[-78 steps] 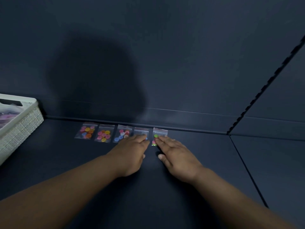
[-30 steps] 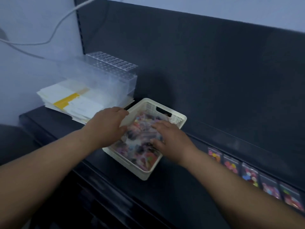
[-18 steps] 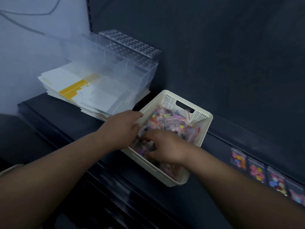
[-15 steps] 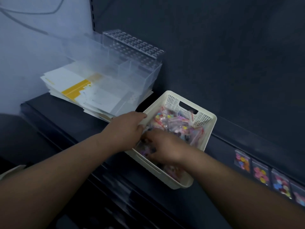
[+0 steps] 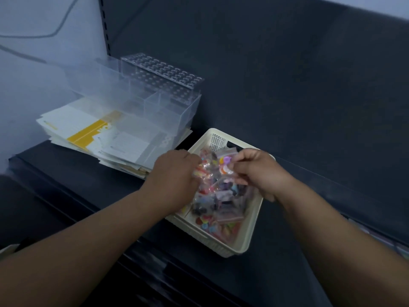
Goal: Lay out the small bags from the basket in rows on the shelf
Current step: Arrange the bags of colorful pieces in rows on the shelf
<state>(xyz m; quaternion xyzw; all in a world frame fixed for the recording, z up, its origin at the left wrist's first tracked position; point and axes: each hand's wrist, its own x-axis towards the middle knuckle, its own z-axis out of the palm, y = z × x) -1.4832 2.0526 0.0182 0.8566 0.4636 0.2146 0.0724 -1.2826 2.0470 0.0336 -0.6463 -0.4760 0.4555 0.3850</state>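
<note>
Dark blue-grey metal forms the shelf [image 5: 88,185] and the back panel [image 5: 287,85] behind it. On the left part of the shelf lies a stack of white papers [image 5: 88,129], one with a yellow band, and a clear plastic organizer [image 5: 159,94] stands on top of this stack. Just to the right of the papers sits the cream basket [image 5: 252,227], turned at an angle, with its handle wall toward the back panel. It holds a heap of small bags [image 5: 217,204], transparent, with colourful pieces inside.

Both forearms reach in from the bottom of the view. Half a second ago both hands were low in the near left corner of the basket, close together in the heap. Now they are raised and apart. The left hand [image 5: 174,173] is over the left rim of the basket, and its fingers are curled around a pinkish bag [image 5: 200,169] held above the heap. The right hand [image 5: 259,171] has come up over the far part of the basket. Its thumb and fingers pinch a bag with purple and orange pieces [image 5: 224,165] by its right side, and this bag hangs between the two hands. The two held bags are near each other; whether they touch cannot be told.
</note>
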